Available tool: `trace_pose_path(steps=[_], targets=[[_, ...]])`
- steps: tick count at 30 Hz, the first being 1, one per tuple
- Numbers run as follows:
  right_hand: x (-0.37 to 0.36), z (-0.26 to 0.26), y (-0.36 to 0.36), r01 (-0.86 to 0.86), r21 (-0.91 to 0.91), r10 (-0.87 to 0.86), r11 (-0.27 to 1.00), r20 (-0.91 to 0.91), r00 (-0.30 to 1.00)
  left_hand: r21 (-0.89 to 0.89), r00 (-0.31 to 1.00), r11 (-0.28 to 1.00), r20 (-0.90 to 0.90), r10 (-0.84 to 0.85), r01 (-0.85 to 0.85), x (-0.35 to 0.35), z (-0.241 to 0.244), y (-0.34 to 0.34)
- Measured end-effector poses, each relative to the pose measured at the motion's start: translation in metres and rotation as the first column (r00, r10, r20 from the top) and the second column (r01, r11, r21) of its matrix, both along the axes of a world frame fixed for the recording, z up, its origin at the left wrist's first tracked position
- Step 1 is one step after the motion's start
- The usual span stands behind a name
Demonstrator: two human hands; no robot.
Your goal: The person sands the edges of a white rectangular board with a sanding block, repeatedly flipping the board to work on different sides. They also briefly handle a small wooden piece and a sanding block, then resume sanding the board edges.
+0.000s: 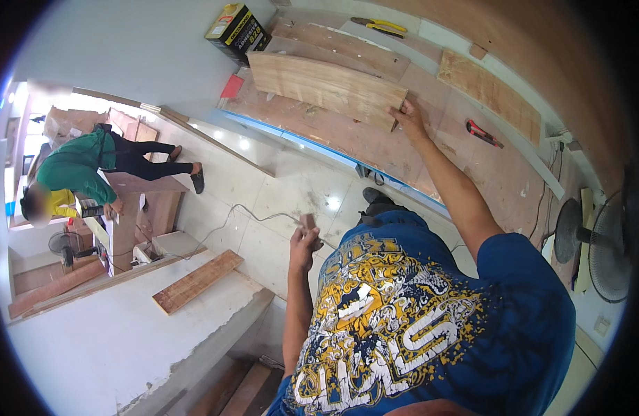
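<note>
My right hand (410, 118) grips the near end of a long, pale plywood board (327, 88), thumb on its face. The board stands tilted on a long edge over a wood-topped bench (319, 122); whether it touches the top I cannot tell. My left hand (304, 247) is low over the tiled floor, its fingers around a small brown block (308, 222), blurred and probably wood. A red utility knife (483, 133) lies on the bench to the right of my right hand.
A contact adhesive can (238, 32), yellow-handled pliers (379, 26) and a plywood strip (488, 96) rest along the bench. Fans (608, 252) stand at right. A loose board (197, 281) lies on a white counter (90, 353). A cable (220, 223) crosses the floor. Another person (80, 161) bends at left.
</note>
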State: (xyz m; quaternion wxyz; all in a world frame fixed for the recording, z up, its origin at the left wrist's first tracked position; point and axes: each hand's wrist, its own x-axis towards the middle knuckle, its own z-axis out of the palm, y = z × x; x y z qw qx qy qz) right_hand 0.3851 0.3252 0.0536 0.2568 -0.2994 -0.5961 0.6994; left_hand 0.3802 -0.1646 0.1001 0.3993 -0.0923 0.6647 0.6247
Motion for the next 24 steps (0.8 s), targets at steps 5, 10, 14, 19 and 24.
trace_pose_path(steps=[5, 10, 14, 19, 24], targets=[[-0.040, 0.037, 0.000, 0.116, -0.170, -0.152, 0.979, -0.221, 0.963, -0.357, 0.602, 0.736, -0.424, -0.677, 0.575, -0.044, 0.009, 0.100], [-0.074, 0.124, -0.019, 0.043, 0.277, -0.007, 0.960, -0.129, 0.992, -0.423, 0.196, 0.664, -0.735, -0.649, 0.616, -0.043, -0.004, 0.219], [-0.081, 0.194, -0.057, -0.029, 0.481, 0.112, 0.876, -0.144, 0.983, -0.549, 0.073, 0.630, -0.720, -0.690, 0.549, -0.022, -0.003, 0.288], [-0.091, 0.232, -0.071, -0.196, 0.582, 0.264, 0.790, -0.034, 0.964, -0.669, 0.034, 0.630, -0.674, -0.738, 0.396, -0.008, -0.039, 0.327], [-0.102, 0.236, -0.067, -0.243, 0.587, 0.319, 0.772, -0.027, 0.947, -0.513, 0.204, 0.742, -0.745, -0.635, 0.432, -0.014, -0.023, 0.327]])
